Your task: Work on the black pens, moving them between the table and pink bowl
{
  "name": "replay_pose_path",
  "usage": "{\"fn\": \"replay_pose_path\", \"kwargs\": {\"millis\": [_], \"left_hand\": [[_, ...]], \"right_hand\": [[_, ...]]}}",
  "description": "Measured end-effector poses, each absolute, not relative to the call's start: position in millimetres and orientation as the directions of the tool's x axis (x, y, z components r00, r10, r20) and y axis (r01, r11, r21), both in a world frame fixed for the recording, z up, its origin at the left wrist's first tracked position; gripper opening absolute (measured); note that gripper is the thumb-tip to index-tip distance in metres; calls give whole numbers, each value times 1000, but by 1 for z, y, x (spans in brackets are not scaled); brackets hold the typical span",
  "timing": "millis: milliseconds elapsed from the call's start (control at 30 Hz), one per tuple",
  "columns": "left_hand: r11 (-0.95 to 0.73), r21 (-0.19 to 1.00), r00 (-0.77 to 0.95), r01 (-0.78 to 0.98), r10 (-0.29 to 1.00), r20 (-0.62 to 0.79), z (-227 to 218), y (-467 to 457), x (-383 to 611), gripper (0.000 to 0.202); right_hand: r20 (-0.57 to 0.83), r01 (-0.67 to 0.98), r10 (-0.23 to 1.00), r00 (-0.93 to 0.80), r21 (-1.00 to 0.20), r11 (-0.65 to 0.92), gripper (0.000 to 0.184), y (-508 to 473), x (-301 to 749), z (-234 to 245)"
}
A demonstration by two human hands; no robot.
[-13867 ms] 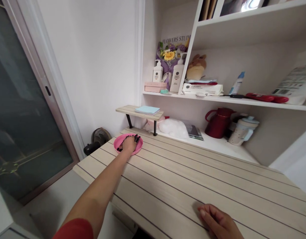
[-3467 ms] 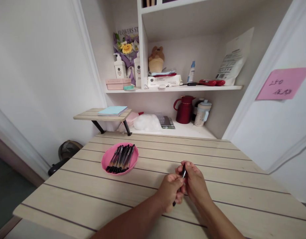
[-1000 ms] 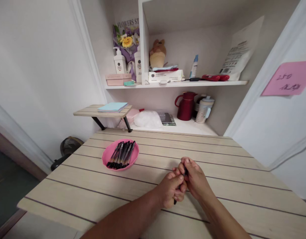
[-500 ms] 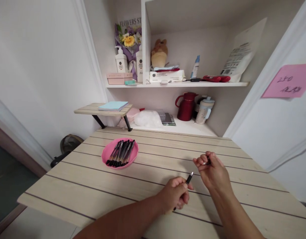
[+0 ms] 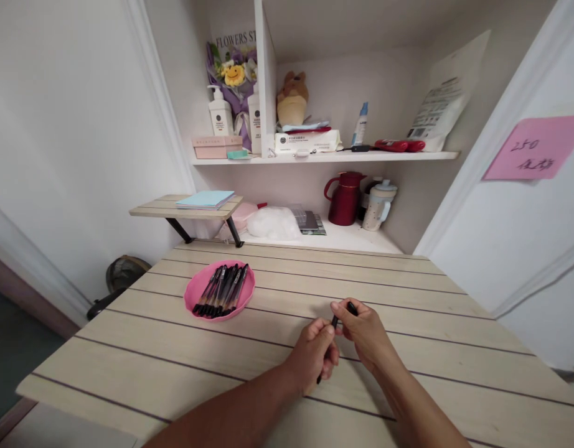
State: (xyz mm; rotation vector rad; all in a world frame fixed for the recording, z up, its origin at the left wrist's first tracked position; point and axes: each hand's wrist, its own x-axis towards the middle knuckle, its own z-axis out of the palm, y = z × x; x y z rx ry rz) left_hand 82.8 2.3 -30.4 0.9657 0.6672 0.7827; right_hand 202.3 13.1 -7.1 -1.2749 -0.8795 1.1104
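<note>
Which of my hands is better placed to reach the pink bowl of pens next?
Probably your left hand: it is nearer the pink bowl, while your right hand sits farther right. Both are occupied, though: the left grips a pen, the right a dark piece.

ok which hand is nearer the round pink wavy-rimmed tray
Left. The left hand is right of the tray and nearer the camera; the right hand is farther right.

I see a pale, dark-lined bench (image 5: 422, 292) bearing a pink dish (image 5: 194, 290) at left and a black-legged riser (image 5: 157, 206) far left.
</note>
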Motion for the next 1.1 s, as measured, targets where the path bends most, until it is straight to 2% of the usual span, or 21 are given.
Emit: {"fn": "replay_pose_path", "kwargs": {"millis": [100,267,333,500,667,833,967,1100], "left_hand": [[408,866,578,-290,796,-182,-30,2,82,34],[578,746,703,-332,678,-213,-26,4,79,33],[565,750,682,-345,699,-214,-27,5,79,34],[512,794,616,-329,753,-231,-28,5,80,36],[512,799,622,-316,747,-233,-28,6,80,37],[512,805,624,-300,743,-240,-29,6,80,35],[536,793,656,-290,715,-243,-30,7,79,34],[515,803,628,-300,740,-239,-30,7,79,37]], "right_hand": [[-84,-179,961,264,-983,-37,33,14,203,-9],[-119,-336,988,101,-938,-79,34,12,206,-6],[-134,-365,989,68,-926,-100,34,12,206,-6],[-147,-273,972,182,-957,-94,36,14,207,-8],[-159,-337,983,88,-934,-121,34,13,206,-5],[-161,-330,976,147,-938,-105,34,12,204,-3],[-134,-367,990,46,-924,-108,33,13,208,-6],[-164,-355,980,109,-928,-116,33,15,210,-11]]}}
